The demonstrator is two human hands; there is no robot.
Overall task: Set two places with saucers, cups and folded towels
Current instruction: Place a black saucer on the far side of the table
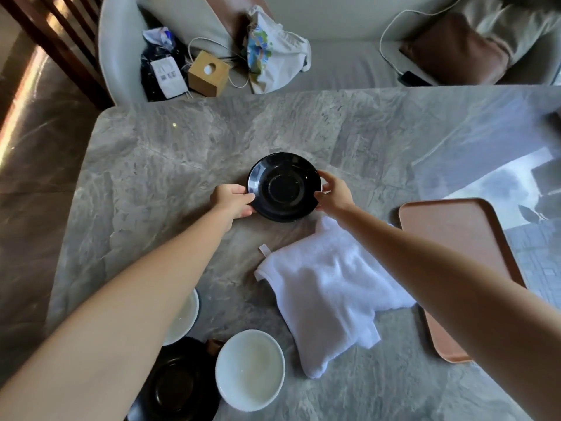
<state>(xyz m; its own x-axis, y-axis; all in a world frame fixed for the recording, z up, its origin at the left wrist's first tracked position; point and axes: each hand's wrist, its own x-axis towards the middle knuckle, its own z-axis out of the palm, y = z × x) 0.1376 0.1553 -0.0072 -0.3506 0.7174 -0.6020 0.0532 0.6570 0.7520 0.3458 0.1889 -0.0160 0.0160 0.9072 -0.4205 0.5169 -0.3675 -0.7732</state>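
A black saucer (283,186) sits near the middle of the grey marble table (170,165). My left hand (232,200) grips its left rim and my right hand (334,192) grips its right rim. A rumpled white towel (328,287) lies below the saucer, partly under my right forearm. Close to me stands a white cup (250,370), and a second white cup (183,317) is mostly hidden by my left arm. Another black saucer (179,387) lies at the near edge, partly covered by that arm.
A pink tray (455,238) lies on the table at the right. Beyond the far edge is a light sofa (349,65) with a wooden box (208,72), bags, a cable and a brown cushion (455,53). A dark wooden chair (60,31) stands far left.
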